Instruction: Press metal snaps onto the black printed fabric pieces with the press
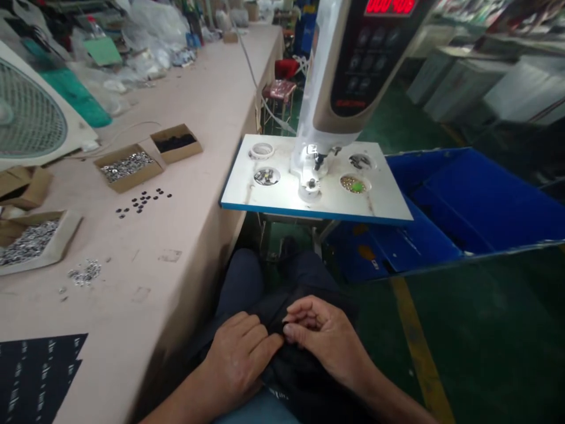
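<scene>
Black cloth point(304, 377) lies bunched over my lap, with a bit of white print near its lower edge. My left hand point(241, 353) is closed on the cloth, its thumb pointing toward the other hand. Close beside it, my right hand point(324, 335) pinches with thumb and forefinger at the cloth; whether a small part sits in that pinch is hidden. Ahead of my knees stands a snap-fastening machine point(344, 65) with a red lit counter. Its white table point(273, 197) has round wells holding small metal parts, and a lamp lights the die point(310, 187).
On the long bench at left are cardboard boxes of metal parts point(132, 168) and dark parts point(176, 141), loose black caps point(140, 203), silver pieces point(86, 272), printed dark fabric point(39, 377) and a fan point(30, 112). A blue bin point(477, 200) stands at right.
</scene>
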`<state>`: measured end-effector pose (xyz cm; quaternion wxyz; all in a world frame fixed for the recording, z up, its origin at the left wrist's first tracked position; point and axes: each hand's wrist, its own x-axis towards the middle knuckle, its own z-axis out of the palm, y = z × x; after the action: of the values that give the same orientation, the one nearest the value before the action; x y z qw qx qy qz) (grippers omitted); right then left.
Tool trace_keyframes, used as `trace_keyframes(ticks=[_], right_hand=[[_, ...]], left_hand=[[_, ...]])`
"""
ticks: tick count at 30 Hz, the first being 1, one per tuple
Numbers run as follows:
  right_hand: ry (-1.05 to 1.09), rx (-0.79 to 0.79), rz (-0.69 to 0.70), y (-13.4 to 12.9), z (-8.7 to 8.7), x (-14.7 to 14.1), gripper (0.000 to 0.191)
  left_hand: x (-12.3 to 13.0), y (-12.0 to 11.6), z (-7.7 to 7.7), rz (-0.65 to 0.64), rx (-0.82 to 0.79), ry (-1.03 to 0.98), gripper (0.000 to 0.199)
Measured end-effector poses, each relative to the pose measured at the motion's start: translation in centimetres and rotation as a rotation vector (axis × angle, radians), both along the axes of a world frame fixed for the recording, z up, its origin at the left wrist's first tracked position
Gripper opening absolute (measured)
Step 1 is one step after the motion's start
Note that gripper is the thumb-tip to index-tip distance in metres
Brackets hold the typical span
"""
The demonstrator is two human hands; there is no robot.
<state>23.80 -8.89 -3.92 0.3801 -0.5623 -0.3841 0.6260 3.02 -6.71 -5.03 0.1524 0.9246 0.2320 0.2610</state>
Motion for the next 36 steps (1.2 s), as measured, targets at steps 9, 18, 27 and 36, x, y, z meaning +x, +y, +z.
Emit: trace_keyframes(ticks=[9, 18, 27, 36], right_hand=[[-0.085, 0.139, 0.130, -0.4, 0.5, 0.1, 0.016], [-0.148, 0.216, 0.112, -0.9, 0.4, -0.4, 0.022], [-0.300, 0.350, 0.195, -1.0, 0.9, -0.6, 0.028], [-0.437, 0.653, 0.375, -0.7, 1.0, -0.2, 0.029]], left_hand=[[-0.8, -1.0, 1.2, 0.029, 0.004, -0.008, 0.028], [-1.5, -1.7, 0.9, 0.047, -0.039, -0.095, 0.025], [-1.7, -1.7, 0.8, 0.066, -0.066, -0.119, 0.021], [-1.6, -1.7, 0.3, 0.126, -0.178, -0.119, 0.023]])
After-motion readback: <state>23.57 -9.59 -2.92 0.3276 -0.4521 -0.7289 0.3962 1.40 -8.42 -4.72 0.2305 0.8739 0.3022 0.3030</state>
